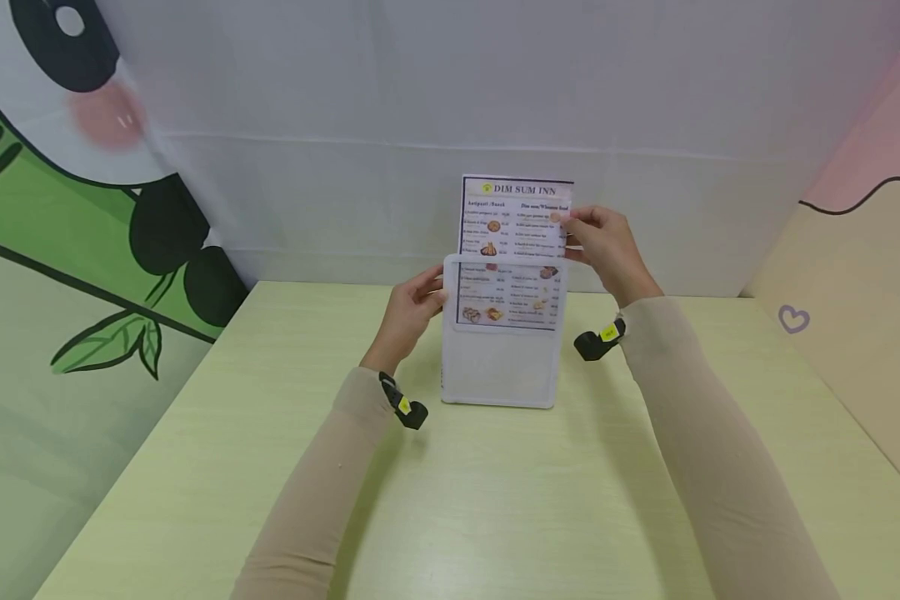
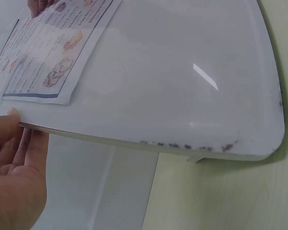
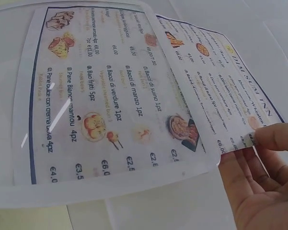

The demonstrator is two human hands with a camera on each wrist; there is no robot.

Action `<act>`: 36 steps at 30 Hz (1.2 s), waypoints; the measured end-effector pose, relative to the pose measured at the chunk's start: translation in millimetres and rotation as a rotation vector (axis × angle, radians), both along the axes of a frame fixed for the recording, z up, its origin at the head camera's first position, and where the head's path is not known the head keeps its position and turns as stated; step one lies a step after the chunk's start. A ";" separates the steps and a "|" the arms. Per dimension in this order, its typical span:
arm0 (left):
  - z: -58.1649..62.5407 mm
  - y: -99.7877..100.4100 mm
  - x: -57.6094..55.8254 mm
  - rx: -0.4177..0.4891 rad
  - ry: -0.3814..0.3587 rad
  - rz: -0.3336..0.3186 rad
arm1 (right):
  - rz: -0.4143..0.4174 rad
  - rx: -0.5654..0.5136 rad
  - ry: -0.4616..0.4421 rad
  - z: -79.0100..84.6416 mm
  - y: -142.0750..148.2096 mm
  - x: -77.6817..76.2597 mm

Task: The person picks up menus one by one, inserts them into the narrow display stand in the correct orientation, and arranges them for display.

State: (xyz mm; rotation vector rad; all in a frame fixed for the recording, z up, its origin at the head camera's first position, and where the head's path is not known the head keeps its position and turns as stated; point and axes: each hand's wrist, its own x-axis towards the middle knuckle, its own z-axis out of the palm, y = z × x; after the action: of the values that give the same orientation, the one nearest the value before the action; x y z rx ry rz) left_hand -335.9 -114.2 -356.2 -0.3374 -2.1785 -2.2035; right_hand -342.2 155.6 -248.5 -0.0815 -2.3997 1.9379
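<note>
A white-framed clear menu holder (image 1: pixel 499 367) stands on the table, tilted back. Its left edge is gripped by my left hand (image 1: pixel 408 317), thumb in front and fingers behind. A printed menu sheet (image 1: pixel 516 218) headed "DIM SUM INN" is partly inside the holder; its lower half shows through the clear front and its upper half sticks out above the top edge. My right hand (image 1: pixel 606 250) pinches the sheet's right edge between thumb and fingers, just above the holder. In the left wrist view, dark smudges mark the edge of the holder (image 2: pixel 148 96).
The pale wood-grain table (image 1: pixel 285 500) reaches back to a white cloth backdrop (image 1: pixel 330 200). Cartoon-printed panels stand at the left (image 1: pixel 105 325) and right (image 1: pixel 855 275). Each wrist wears a small black camera.
</note>
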 end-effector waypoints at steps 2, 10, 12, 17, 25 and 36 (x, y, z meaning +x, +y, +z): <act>0.0 -0.2 0.4 0.001 0.000 -0.003 | -0.002 -0.007 0.002 -0.4 -0.3 -0.2; 0.3 -1.3 0.5 0.001 0.001 -0.005 | 0.003 -0.042 0.020 -1.6 -1.1 0.4; 0.5 -1.4 0.5 -0.001 0.002 -0.004 | 0.003 -0.043 0.025 -1.5 -1.3 0.4; 0.2 -1.5 -0.3 -0.004 0.001 -0.003 | 0.002 -0.036 0.045 -0.2 -1.4 0.9; 0.5 -2.2 -0.1 0.013 0.001 -0.005 | -0.011 -0.037 0.057 2.6 -1.2 2.3; 1.2 -1.9 0.1 0.007 0.010 -0.003 | -0.036 -0.050 0.070 4.0 -1.2 1.1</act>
State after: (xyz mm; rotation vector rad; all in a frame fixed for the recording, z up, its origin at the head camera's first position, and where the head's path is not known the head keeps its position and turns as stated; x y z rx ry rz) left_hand -335.8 -116.1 -355.0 -0.3511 -2.1663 -2.2061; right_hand -341.1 154.3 -244.5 -0.0576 -2.2903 1.9511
